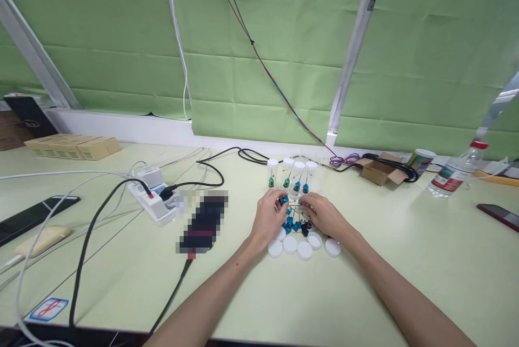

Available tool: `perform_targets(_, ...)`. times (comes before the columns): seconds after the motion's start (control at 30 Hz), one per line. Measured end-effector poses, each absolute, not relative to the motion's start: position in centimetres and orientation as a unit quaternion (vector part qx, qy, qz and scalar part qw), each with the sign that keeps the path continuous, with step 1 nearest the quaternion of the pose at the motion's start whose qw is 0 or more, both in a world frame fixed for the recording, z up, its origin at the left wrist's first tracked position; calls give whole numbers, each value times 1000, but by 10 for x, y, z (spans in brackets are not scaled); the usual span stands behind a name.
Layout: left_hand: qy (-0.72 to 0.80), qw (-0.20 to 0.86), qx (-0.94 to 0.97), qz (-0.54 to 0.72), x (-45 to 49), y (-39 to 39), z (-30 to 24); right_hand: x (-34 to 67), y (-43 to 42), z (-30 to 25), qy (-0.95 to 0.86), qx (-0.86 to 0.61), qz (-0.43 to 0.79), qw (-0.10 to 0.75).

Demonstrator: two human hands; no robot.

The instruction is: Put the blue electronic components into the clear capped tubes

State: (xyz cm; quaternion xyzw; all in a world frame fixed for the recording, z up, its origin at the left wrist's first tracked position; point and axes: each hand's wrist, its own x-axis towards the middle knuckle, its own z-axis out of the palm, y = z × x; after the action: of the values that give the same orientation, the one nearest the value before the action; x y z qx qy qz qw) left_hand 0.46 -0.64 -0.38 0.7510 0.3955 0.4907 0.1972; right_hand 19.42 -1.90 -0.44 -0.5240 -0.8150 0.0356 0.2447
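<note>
L grip (270, 212) holds a blue part (285, 200); R grip (323, 212), can't tell its state; loose blue parts (288, 225) lie btw. grips, nearer L.

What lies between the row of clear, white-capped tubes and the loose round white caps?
In the head view, small shiny blue pieces and small black pieces lie there, flanked by the left hand and right hand.

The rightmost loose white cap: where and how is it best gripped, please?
I'd pinch the white cap by opposite edges of its round rim, from the near side: it lies flat, with other caps to its left and the right forearm to its right.
</note>
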Motion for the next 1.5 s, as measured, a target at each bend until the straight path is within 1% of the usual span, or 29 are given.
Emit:
perform_targets(0.47, 397, 191, 752, 490, 4, -6, -5, 196, -18, -7, -809, -546, 31, 213)
perform_targets(0.93, 396, 191, 755, 487, 4, -6, -5, 197, -15, -10, -811, -549, 21, 199)
perform_targets(1.5, 396, 192, 753, 489, 4, -6, -4, 197, -15, -10, -813, -542, 22, 212)
